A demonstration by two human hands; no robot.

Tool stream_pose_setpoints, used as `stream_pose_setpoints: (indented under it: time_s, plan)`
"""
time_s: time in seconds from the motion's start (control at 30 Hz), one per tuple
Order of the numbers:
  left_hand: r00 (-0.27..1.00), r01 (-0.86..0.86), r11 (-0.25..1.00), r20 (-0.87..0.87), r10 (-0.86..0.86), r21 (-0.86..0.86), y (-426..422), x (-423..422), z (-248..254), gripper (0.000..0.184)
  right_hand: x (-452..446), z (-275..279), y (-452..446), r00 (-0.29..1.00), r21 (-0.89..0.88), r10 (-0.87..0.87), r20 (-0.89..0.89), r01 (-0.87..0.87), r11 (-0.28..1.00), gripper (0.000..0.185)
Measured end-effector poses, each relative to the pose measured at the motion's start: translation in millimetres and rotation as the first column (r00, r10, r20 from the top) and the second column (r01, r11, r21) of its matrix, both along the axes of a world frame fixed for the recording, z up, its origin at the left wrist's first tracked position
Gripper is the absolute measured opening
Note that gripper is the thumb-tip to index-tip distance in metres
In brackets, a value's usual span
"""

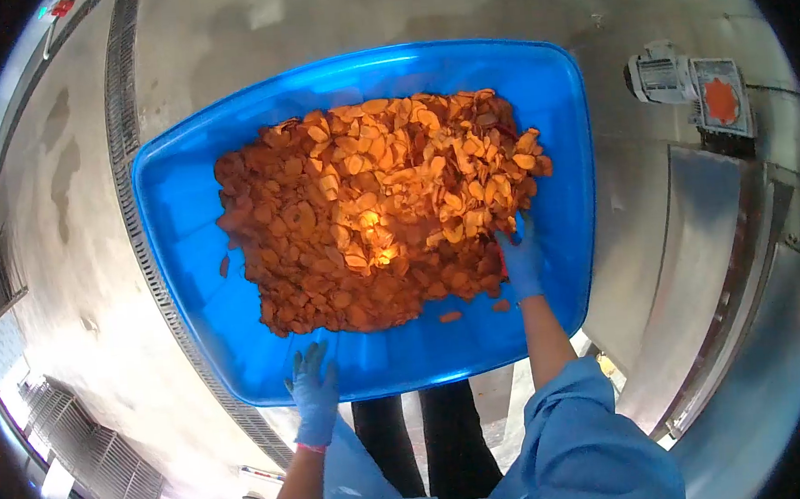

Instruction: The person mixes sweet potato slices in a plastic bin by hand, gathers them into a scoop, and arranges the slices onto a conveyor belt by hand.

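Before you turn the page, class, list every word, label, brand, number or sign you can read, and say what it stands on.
Nothing in the picture can be read.
Blue tub: no lettering visible.
Grey motor: any print is too small to read; the orange patch beside it shows no legible words.
Gloves: no legible marks.

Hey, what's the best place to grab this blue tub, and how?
I'd take the blue tub by its rim at the two short ends, one hand coming in from outside each. The raised rim runs all round, and the orange slices are heaped inside, away from both ends.
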State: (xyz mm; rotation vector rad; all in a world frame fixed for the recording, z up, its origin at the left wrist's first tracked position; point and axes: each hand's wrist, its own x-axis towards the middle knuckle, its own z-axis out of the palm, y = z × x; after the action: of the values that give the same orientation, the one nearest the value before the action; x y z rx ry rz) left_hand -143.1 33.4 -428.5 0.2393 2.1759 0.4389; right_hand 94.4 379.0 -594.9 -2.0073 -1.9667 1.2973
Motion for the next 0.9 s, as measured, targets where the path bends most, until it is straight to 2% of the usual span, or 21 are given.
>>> stream_pose_setpoints:
  time_s: [0.07, 0.1, 0.13, 0.17, 0.2, 0.23, 0.27, 0.3, 0.33, 0.37, 0.4, 0.47, 0.5, 0.57, 0.6, 0.63, 0.7, 0.73, 0.8, 0.87, 0.9]
  plan:
    - [0.988, 0.155, 0.983, 0.021, -0.154, -0.097, 2, 10, 16, 0.039, -6, 26, -3, 0.995, 0.091, 0.034, 0.099, -0.043, 0.995, 0.078]
    - [0.979, 0.186, 0.97, 0.114, -0.169, -0.159, 11, 8, 27, 0.042, -4, 27, -6, 0.995, 0.09, 0.03, 0.1, -0.039, 0.995, 0.078]
    - [0.979, 0.186, 0.97, 0.114, -0.17, -0.158, 3, 10, 26, 0.042, 2, 26, -7, 0.991, -0.007, 0.023, 0.133, -0.022, 1.0, 0.074]
    - [0.987, 0.07, 0.997, 0.15, -0.064, -0.037, -12, 17, 22, 0.044, 9, 24, -6, 0.985, -0.103, 0.02, 0.169, -0.003, 0.995, 0.069]
    - [0.979, -0.055, 0.995, 0.202, 0.039, 0.077, -29, 25, 15, 0.046, 20, 14, -3, 0.984, -0.103, 0.023, 0.175, -0.005, 0.995, 0.069]
    - [0.925, -0.28, 0.938, 0.319, 0.206, 0.206, -38, 31, 7, 0.049, 36, -5, 3, 0.996, -0.099, 0.04, 0.086, -0.032, 0.995, 0.064]
    - [0.824, -0.496, 0.816, 0.456, 0.335, 0.296, -47, 37, 0, 0.054, 48, -16, 10, 0.998, -0.092, 0.057, -0.006, -0.057, 0.994, 0.059]
    - [0.92, -0.374, 0.842, 0.271, 0.284, 0.389, -38, 36, 10, 0.061, 54, -18, 16, 0.998, -0.095, 0.055, 0.003, -0.055, 0.994, 0.059]
    - [0.972, -0.232, 0.861, 0.068, 0.227, 0.453, -32, 31, 21, 0.068, 54, -19, 19, 0.974, -0.282, -0.119, -0.191, 0.061, 0.957, 0.062]
    - [0.985, -0.153, 0.887, -0.005, 0.172, 0.435, -29, 24, 29, 0.08, 52, -20, 20, 0.937, -0.379, -0.214, -0.276, 0.099, 0.92, 0.063]
    - [0.985, -0.154, 0.888, -0.004, 0.173, 0.433, -33, 23, 28, 0.08, 49, -18, 20, 0.886, -0.477, -0.318, -0.338, 0.13, 0.869, 0.065]
    - [0.979, 0.097, 0.971, -0.199, -0.053, 0.217, -43, 24, 25, 0.075, 26, 3, 24, 0.893, -0.63, -0.389, -0.227, 0.17, 0.757, 0.071]
    - [0.978, 0.092, 0.972, -0.203, -0.047, 0.218, -44, 27, 27, 0.075, 16, 6, 23, 0.894, -0.63, -0.384, -0.231, 0.163, 0.76, 0.071]
    - [0.991, -0.111, 0.962, -0.044, 0.125, 0.249, -43, 32, 28, 0.062, -5, 9, 24, 0.989, -0.441, 0.031, -0.142, -0.091, 0.893, 0.078]
    - [0.99, -0.11, 0.96, -0.058, 0.129, 0.257, -45, 35, 28, 0.062, -2, -6, 27, 0.987, -0.433, 0.035, -0.157, -0.101, 0.896, 0.078]
    - [0.989, -0.143, 0.958, 0.003, 0.147, 0.247, -50, 39, 26, 0.056, 11, -36, 28, 0.997, -0.451, 0.001, -0.076, -0.035, 0.892, 0.078]
    - [0.986, -0.166, 0.963, 0.057, 0.157, 0.212, -59, 46, 22, 0.045, 3, -27, 22, 0.999, -0.462, -0.045, 0.0, 0.04, 0.886, 0.078]
    - [0.987, -0.161, 0.963, 0.048, 0.154, 0.216, -59, 47, 26, 0.045, -23, 20, 18, 0.998, -0.497, -0.06, -0.03, 0.037, 0.867, 0.075]
    - [0.98, -0.188, 0.956, 0.109, 0.167, 0.226, -59, 50, 39, 0.046, -23, 32, 1, 0.996, -0.534, -0.073, -0.06, 0.03, 0.845, 0.072]
    - [0.978, -0.2, 0.949, 0.11, 0.178, 0.242, -63, 52, 53, 0.044, 8, -25, -32, 0.998, -0.33, -0.017, -0.064, -0.005, 0.944, 0.059]
    - [0.974, -0.211, 0.966, 0.121, 0.194, 0.152, -59, 50, 65, 0.043, 10, -19, -48, 0.988, -0.339, -0.059, -0.142, 0.007, 0.941, 0.056]
